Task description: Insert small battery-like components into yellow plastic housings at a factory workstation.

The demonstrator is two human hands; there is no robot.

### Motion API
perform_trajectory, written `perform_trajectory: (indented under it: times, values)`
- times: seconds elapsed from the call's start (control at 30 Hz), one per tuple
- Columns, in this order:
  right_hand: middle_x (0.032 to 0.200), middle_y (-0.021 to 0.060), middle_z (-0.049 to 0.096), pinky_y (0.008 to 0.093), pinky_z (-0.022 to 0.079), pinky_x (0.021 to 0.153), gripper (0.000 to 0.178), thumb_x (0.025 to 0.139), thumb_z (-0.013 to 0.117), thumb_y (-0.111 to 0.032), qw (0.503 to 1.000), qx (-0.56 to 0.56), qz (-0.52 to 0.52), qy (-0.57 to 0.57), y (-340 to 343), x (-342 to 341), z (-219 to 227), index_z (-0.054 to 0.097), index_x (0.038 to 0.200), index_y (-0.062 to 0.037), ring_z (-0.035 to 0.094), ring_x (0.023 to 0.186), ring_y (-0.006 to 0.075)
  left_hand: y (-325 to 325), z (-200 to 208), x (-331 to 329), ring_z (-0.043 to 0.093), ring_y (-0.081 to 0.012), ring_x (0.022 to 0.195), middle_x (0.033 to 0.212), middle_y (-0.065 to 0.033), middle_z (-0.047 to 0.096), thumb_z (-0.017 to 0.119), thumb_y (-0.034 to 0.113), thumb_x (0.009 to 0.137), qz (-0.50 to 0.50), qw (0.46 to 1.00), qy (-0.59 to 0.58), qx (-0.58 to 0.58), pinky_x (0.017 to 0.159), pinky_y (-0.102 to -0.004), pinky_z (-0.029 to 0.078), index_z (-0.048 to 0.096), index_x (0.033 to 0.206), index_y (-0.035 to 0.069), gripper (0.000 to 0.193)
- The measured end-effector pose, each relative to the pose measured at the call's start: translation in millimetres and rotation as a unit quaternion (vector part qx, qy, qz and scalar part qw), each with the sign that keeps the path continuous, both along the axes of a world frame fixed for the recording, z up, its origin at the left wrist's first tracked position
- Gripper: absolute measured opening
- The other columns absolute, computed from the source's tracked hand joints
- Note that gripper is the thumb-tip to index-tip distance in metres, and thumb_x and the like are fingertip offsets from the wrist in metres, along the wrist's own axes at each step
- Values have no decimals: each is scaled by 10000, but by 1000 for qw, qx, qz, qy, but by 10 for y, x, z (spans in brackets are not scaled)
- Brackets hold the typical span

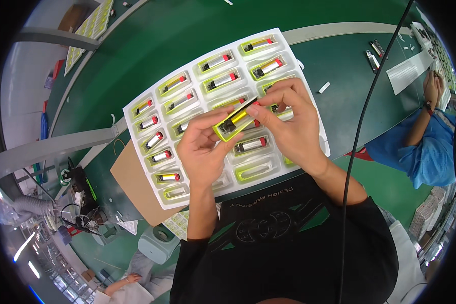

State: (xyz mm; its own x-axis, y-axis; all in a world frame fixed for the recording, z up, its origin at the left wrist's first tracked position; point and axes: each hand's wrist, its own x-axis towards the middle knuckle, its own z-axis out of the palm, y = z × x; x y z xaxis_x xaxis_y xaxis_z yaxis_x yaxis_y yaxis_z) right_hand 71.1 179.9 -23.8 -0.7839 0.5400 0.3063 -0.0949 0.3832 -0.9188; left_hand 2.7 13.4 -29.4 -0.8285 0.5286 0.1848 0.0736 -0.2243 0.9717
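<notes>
Above a white moulded tray [193,77], both my hands hold one lime-green plastic casing [222,133]. Inside it are a black part and a yellow-and-silver battery cell [241,117]. My left hand [200,152] is closed around the casing's lower left end, thumb in front. The fingers of my right hand [295,121] pinch its upper right end, by the red tip of the cell. A thin dark strip [244,108] runs along the casing's upper edge; how it is attached I cannot tell. The tray's pockets carry several similar casings with silver or yellow cells.
Near the tray's front edge, a casing [254,171] shows no cell. Brown cardboard [137,177] lies under the tray's left side. A black cable [361,119] hangs down across the right. Farther right, a person in blue [415,152] sits by white sheets [408,72]. Grey metal bars [61,148] stand left.
</notes>
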Motion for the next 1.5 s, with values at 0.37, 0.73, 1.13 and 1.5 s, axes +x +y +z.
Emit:
perform_trajectory:
  times: [0.37,0.73,1.13,1.5]
  values:
    - [929,89,615,275,489,677,256,741,799,-7,996,10,26,90,-1,22,89,628,931,-18,587,762,143,158,-33,-6,614,-273,1134,1234,-217,578,701,-171,761,36,999,40,5,902,-353,583,573,1103,-37,389]
    - [902,62,666,213,445,604,282,809,765,-39,992,-110,38,53,116,76,284,694,1078,9,540,687,75,109,49,-70,606,-304,1158,1246,-298,588,703,-185,704,-1,994,-69,85,969,-376,516,537,1133,-4,494]
    - [901,44,672,195,394,561,292,810,772,-41,989,-144,11,35,20,120,244,688,1081,27,482,632,42,156,92,8,612,-296,1157,1235,-286,592,737,-153,731,-22,994,-55,88,958,-374,542,542,1114,-23,449]
    - [928,48,674,198,384,565,305,820,771,-54,991,-132,15,35,7,106,182,687,1102,26,482,643,46,165,52,-26,638,-284,1105,1255,-265,571,699,-168,770,-22,994,-34,99,913,-368,590,542,1116,-46,400]
